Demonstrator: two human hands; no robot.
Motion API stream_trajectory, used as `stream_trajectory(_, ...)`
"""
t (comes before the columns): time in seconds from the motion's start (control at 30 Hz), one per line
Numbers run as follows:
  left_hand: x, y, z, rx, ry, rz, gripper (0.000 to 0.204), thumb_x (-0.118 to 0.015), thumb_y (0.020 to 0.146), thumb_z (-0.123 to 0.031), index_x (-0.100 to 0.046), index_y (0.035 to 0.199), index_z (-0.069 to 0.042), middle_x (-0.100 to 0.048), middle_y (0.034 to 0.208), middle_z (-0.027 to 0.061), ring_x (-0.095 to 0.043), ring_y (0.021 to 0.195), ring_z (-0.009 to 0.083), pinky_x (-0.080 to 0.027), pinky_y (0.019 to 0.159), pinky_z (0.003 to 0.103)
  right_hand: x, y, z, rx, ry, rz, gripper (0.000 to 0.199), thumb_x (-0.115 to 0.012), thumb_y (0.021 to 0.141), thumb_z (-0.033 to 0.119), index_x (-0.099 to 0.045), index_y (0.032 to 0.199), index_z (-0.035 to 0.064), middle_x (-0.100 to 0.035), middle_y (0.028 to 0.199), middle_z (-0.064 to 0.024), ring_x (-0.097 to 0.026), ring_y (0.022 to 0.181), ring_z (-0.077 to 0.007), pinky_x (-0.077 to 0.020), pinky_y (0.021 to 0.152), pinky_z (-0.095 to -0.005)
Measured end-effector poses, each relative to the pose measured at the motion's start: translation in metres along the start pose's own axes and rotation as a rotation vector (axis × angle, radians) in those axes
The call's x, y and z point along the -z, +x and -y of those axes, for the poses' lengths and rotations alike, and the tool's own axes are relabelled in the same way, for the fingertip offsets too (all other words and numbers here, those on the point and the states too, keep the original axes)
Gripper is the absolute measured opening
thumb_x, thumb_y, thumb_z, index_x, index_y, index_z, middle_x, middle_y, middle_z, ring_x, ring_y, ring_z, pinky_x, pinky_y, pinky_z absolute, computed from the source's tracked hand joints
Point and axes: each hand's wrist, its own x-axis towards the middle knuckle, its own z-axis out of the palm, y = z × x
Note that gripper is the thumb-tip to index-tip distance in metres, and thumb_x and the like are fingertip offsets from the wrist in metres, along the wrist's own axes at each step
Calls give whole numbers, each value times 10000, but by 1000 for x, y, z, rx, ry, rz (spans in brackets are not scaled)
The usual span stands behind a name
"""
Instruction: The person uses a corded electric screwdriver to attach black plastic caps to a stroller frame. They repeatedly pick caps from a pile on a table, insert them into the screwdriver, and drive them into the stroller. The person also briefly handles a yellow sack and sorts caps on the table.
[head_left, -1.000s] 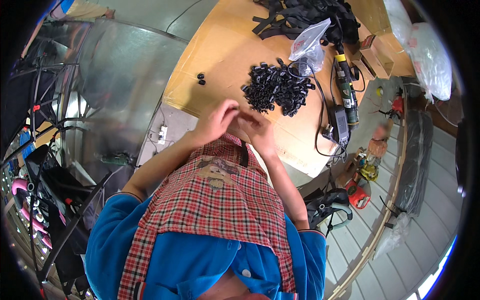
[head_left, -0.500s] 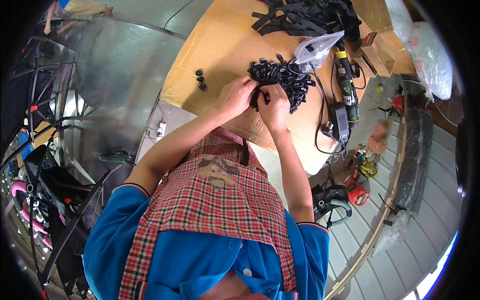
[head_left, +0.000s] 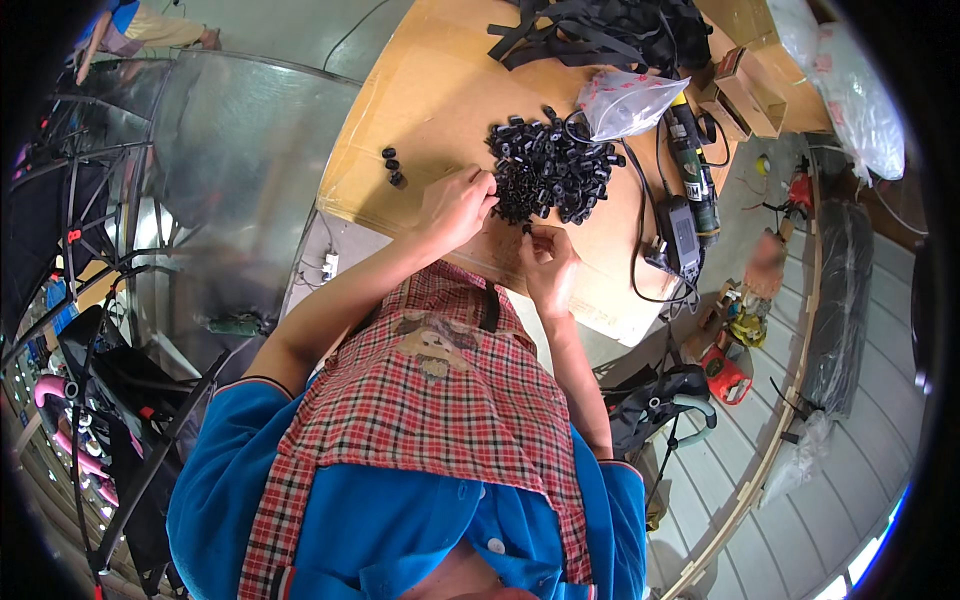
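A heap of small black plastic parts (head_left: pixel 560 165) lies on the cardboard-covered table (head_left: pixel 440 110) in front of me. At the heap's near left edge is my left hand (head_left: pixel 458 208), its fingertips closed together; whatever they hold is too small to make out. My right hand (head_left: pixel 551 262) is just below the near edge of the heap, pinching one small black plastic part (head_left: pixel 527 229) between thumb and finger. A few black parts (head_left: pixel 392 166) lie in a short row, apart from the heap, to the left of my left hand.
Black straps (head_left: pixel 600 30) pile up at the far side. A clear plastic bag (head_left: pixel 630 103), a green cylindrical power tool (head_left: pixel 690 160), a black power adapter (head_left: pixel 679 240) with cables and a cardboard box (head_left: pixel 745 90) sit rightward. Another person's arm (head_left: pixel 92 47) shows far left.
My hands have drawn apart. The right has moved down toward me with a small black part; the left has shifted slightly left and down. The clear bag's shape has changed.
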Motion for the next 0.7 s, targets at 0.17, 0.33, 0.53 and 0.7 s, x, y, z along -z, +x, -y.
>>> stream_trajectory(0.17,7,-7,-13,63,-455,39,132,-710,863,-91,-640,968,-52,-659,858,50,-639,697,154,-512,612,301,5,4,3,-158,280,53,190,-683,888,5,-649,1060,-68,-708,938,-109,-682,821,-134,-560,768,-261)
stream_trajectory(0.33,15,-24,-27,259,-1008,244,122,-710,884,-43,-705,1000,-6,-697,854,39,-640,750,76,-528,676,239,3,1,14,-288,585,191,246,-652,901,-46,-649,1144,-77,-706,983,-114,-679,864,-147,-563,828,-258)
stream_trajectory(0.53,22,-32,-20,244,-884,301,97,-734,872,-44,-675,923,12,-679,838,27,-642,784,79,-548,721,244,5,-4,14,-338,696,319,202,-671,898,-27,-686,1097,-59,-719,959,-102,-680,832,-136,-561,787,-259)
stream_trajectory(0.7,17,-40,-18,342,-1191,231,242,-753,848,-34,-597,1025,19,-636,862,22,-643,768,84,-525,689,243,3,-5,15,-353,865,400,201,-664,913,-11,-684,1107,-57,-718,957,-112,-686,829,-150,-566,780,-263)
